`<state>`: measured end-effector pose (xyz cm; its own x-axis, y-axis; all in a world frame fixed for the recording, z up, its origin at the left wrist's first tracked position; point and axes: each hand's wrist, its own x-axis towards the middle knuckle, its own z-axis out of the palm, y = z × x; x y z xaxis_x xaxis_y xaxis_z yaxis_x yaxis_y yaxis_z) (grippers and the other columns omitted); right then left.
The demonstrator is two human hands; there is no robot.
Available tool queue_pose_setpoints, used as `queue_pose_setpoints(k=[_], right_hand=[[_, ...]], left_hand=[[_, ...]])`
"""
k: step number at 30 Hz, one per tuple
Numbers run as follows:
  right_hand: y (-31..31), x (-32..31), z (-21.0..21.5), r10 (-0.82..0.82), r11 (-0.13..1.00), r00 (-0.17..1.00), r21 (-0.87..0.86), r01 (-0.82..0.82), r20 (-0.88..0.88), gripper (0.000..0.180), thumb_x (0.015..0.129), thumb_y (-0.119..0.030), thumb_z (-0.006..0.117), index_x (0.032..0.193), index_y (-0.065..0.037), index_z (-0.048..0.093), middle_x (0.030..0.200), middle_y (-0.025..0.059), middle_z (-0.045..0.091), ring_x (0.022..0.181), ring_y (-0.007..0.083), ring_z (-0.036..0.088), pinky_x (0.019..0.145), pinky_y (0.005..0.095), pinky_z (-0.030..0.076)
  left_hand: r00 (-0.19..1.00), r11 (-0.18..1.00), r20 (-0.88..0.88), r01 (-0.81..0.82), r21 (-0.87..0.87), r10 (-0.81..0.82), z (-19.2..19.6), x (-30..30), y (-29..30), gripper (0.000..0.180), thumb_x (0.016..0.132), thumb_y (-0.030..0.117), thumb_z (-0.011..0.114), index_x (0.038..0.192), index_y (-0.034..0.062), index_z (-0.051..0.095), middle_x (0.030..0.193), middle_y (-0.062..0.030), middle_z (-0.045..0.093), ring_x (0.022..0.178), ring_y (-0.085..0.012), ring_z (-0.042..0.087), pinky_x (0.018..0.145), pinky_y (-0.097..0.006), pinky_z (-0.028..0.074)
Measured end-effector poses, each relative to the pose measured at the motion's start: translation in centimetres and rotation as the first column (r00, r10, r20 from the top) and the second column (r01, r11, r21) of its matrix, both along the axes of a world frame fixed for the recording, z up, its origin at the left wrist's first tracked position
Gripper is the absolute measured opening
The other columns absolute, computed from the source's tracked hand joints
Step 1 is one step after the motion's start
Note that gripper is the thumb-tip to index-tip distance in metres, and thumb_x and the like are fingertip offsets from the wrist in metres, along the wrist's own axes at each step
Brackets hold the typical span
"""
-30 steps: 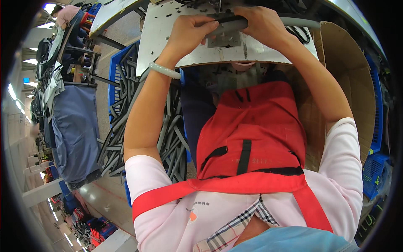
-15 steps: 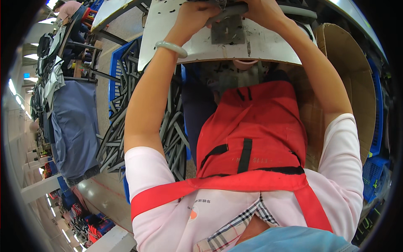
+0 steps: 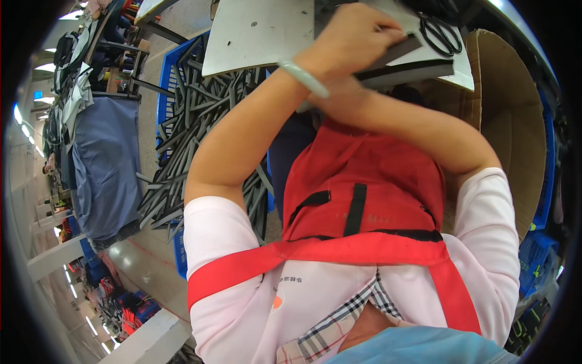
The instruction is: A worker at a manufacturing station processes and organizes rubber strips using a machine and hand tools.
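Slanted dark strip (image 3: 398,50) beside straight, black-topped grey strip (image 3: 409,73), over white table (image 3: 260,37).

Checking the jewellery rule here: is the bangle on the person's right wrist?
No, the pale bangle circles the left wrist.

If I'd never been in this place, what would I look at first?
Probably the bright red apron in the middle. Just above it the person's bare arms cross, with the left hand higher than the blurry right hand, and grey-and-black strips beside them. Over on the left, a blue basket is heaped with grey pieces.
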<state>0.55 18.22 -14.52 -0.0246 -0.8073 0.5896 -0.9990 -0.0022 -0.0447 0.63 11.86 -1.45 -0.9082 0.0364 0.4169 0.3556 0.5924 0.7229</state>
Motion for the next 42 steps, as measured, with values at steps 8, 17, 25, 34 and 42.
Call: queue_pose_setpoints(k=[8, 17, 25, 34, 42], right_hand=[[8.4, -6.8, 13.2, -0.336, 0.9, 0.9, 0.375, 0.221, 0.277, 0.034, 0.082, -0.017, 0.066, 0.114, -0.009, 0.058, 0.093, 0.0194, 0.068, 0.087, 0.0343, 0.066, 0.073, 0.0437, 0.053], [8.6, -9.3, 15.3, -0.388, 0.897, 0.859, 0.349, 0.27, 0.334, 0.051, 0.078, -0.019, 0.074, 0.121, -0.001, 0.056, 0.093, 0.0219, 0.066, 0.09, 0.0404, 0.062, 0.078, 0.0426, 0.049], [7.7, -10.8, 17.0, -0.373, 0.887, 0.9, 0.373, 0.274, 0.226, 0.051, 0.078, -0.029, 0.074, 0.116, 0.002, 0.059, 0.094, 0.0237, 0.066, 0.09, 0.0401, 0.064, 0.076, 0.0446, 0.051], [6.9, -11.2, 17.7, -0.415, 0.86, 0.87, 0.427, 0.279, 0.267, 0.056, 0.078, -0.03, 0.074, 0.12, 0.003, 0.058, 0.097, 0.025, 0.066, 0.091, 0.04, 0.064, 0.077, 0.0438, 0.051], [6.7, -11.6, 17.6, -0.395, 0.874, 0.888, 0.393, 0.285, 0.234, 0.057, 0.078, -0.03, 0.074, 0.119, 0.005, 0.057, 0.1, 0.0268, 0.065, 0.095, 0.0404, 0.064, 0.08, 0.0439, 0.051]], left_hand=[[0.863, 0.979, 0.505, -0.111, 0.168, 0.011, -1.9, 6.7, -6.3, 0.034, 0.095, 0.028, 0.059, 0.111, -0.0008, 0.069, 0.084, -0.0098, 0.071, 0.069, -0.0143, 0.064, 0.062, -0.029, 0.05], [0.86, 0.978, 0.507, -0.146, 0.149, 0.051, 0.9, 3.5, -8.9, 0.028, 0.092, 0.027, 0.066, 0.104, 0.0031, 0.072, 0.074, -0.0002, 0.065, 0.061, -0.0047, 0.053, 0.055, -0.019, 0.04], [0.915, 0.927, 0.39, -0.233, 0.296, 0.106, 0.8, 2.0, -9.4, 0.029, 0.089, 0.025, 0.071, 0.108, 0.0029, 0.073, 0.078, 0.0032, 0.064, 0.066, -0.0029, 0.052, 0.057, -0.018, 0.037], [0.916, 0.944, 0.397, -0.181, 0.276, 0.06, 0.5, 0.8, -10.8, 0.03, 0.089, 0.025, 0.071, 0.109, 0.0017, 0.072, 0.076, 0.0012, 0.062, 0.064, -0.0051, 0.05, 0.056, -0.019, 0.037], [0.927, 0.947, 0.372, -0.16, 0.28, 0.046, 0.5, 0.5, -11.2, 0.028, 0.091, 0.024, 0.067, 0.109, 0.0025, 0.072, 0.071, 0.0009, 0.059, 0.061, -0.0049, 0.048, 0.053, -0.02, 0.034]])
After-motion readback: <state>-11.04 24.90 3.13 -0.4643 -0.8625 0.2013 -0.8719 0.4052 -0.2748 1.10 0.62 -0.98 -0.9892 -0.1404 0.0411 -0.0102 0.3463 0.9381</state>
